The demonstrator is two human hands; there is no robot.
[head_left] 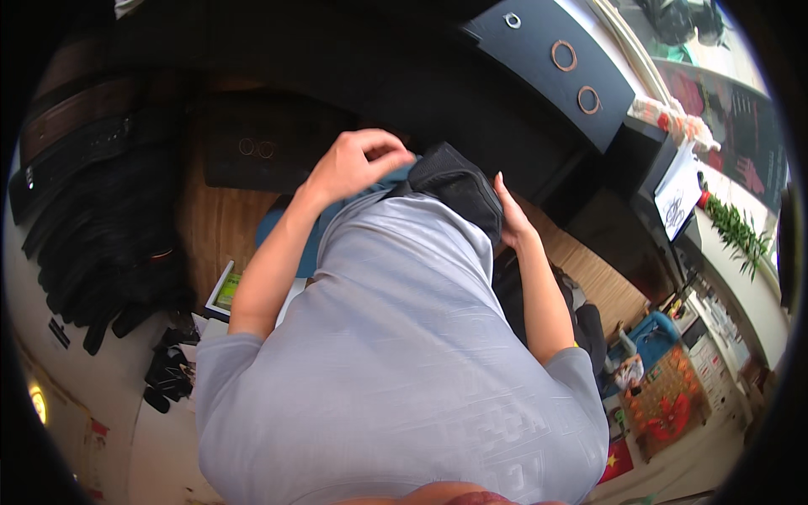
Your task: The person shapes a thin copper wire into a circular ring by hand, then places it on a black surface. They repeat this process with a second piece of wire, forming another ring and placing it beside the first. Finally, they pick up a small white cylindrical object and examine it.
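A black fabric item (459, 189), folded and pouch-like, lies on my lap against the hem of my grey shirt. Its exact kind cannot be made out. My right hand (515, 224) grips its right side, with the thumb pointing up along the edge and the other fingers hidden behind the fabric. To its left, my left hand (362, 164) hovers just above the blue cloth over my legs. Its fingers are loosely curled and apart, slightly smeared at the tips, and nothing shows in them.
A dark panel (555, 76) bearing two copper-coloured rings and a smaller pale ring is at the upper right. Dark garments (109, 227) are piled at the left. A green plant (736, 231) stands by the right wall, and a patterned table (673, 400) is at the lower right.
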